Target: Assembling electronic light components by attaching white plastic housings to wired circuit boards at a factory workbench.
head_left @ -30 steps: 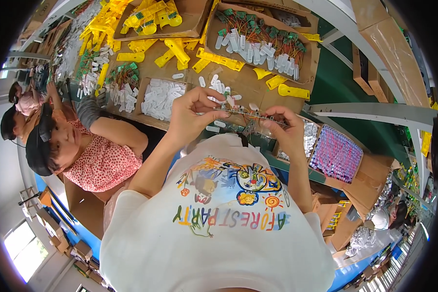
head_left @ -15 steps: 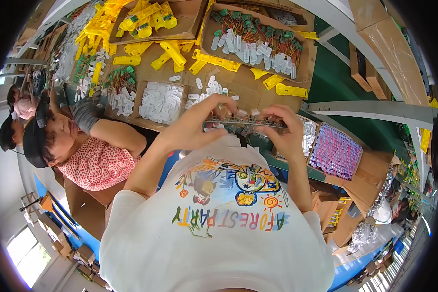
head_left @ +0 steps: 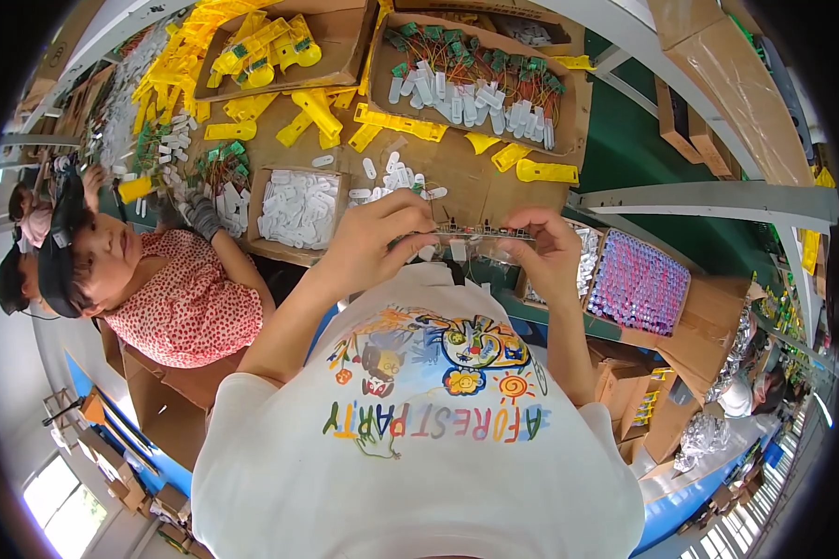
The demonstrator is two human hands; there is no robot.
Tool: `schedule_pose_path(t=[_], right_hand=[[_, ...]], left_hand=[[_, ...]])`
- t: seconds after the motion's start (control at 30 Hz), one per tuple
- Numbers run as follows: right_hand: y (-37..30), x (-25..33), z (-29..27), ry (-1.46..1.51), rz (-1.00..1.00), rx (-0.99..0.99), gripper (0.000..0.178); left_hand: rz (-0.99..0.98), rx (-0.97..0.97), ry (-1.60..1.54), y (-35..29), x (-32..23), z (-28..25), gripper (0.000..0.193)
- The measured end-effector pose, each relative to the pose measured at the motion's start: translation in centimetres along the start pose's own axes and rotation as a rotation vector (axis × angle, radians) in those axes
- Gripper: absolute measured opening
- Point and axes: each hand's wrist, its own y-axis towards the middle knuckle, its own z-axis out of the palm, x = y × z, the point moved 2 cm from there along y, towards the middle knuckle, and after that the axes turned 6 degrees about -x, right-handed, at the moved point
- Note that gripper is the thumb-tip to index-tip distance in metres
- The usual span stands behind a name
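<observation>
Above my shirt front, a narrow circuit board strip [head_left: 480, 232] with small parts along it is held level between both hands. My left hand [head_left: 382, 240] pinches its left end between thumb and fingers. At the other end, my right hand [head_left: 548, 244] grips the strip the same way. Just below the strip, near my left fingertips, a small white piece [head_left: 458, 250] shows; I cannot tell whether it is attached. Beyond my left hand lie loose white oval plastic pieces [head_left: 393, 177], beside a cardboard box [head_left: 255, 216] full of similar white pieces.
A carton [head_left: 576, 130] at the back holds green boards wired to white pieces. Yellow plastic casings [head_left: 317, 112] lie across the table and fill another carton [head_left: 350, 70]. Purple-capped parts [head_left: 639, 279] stand packed at right. At left, a gloved co-worker [head_left: 191, 293] works near a yellow piece.
Both hands still hold the strip; my left fingers have closed in from a spread pose to a pinch. The co-worker's gloved arm has shifted, and a yellow piece now shows there.
</observation>
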Motion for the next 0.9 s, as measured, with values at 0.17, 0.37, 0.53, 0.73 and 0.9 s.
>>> schedule_pose_path(t=[0.17, 0.37, 0.53, 0.73, 0.9], right_hand=[[0.7, 0.9, 0.4, -0.213, -0.181, 0.111, 0.030], [1.7, 2.6, 2.0, -0.117, -0.013, 0.189, 0.017], [1.8, 0.8, 2.2, 0.147, 0.276, 0.152, 0.011], [1.8, -0.6, 3.0, 0.061, 0.384, -0.063, 0.015], [2.0, -0.4, 5.0, 0.068, 0.364, -0.135, 0.014]], left_hand=[[0.040, -0.043, 0.062, 0.0, -0.1, -0.3, 0.020], [-0.200, 0.084, -0.172, 0.1, 0.1, -1.0, 0.019], [-0.498, 0.148, -0.716, 0.1, 1.9, 0.1, 0.052], [-0.567, 0.034, -1.173, 0.0, 2.1, 0.8, 0.047], [-0.590, -0.142, -0.732, 0.0, 4.2, 2.5, 0.022]])
